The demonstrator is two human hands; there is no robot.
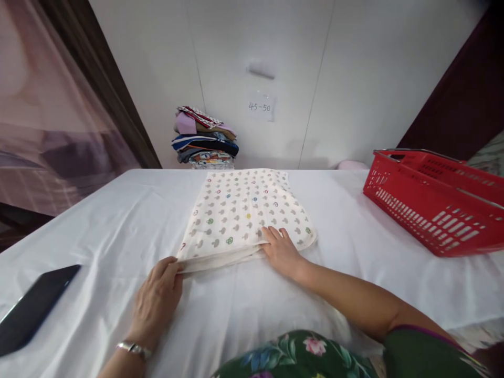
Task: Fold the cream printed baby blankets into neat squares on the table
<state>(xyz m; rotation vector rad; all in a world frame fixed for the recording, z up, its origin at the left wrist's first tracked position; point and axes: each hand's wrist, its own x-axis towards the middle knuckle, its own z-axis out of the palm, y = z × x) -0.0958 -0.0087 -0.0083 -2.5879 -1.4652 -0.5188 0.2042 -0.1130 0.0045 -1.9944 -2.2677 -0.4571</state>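
A cream cloth (240, 210) printed with small grey, red, green, blue and yellow mushrooms lies spread on the white-covered table, more than one layer showing along its near edge. My left hand (157, 294), with a metal band at the wrist, pinches the near left corner of this cloth. Farther right along the same edge, my right hand (281, 252) grips the border, its fingertips over the printed top and its thumb at the edge. Between the two hands, the near edge forms a plain pale strip, slightly raised.
Behind the cloth, a stack of folded fabrics (205, 137) stands by the white wall. On the right sits a red plastic basket (433, 202) with metal handles. A dark phone or tablet (37, 307) lies at left on the white sheet (110, 226). A paper (260, 106) on the wall reads 45-50.
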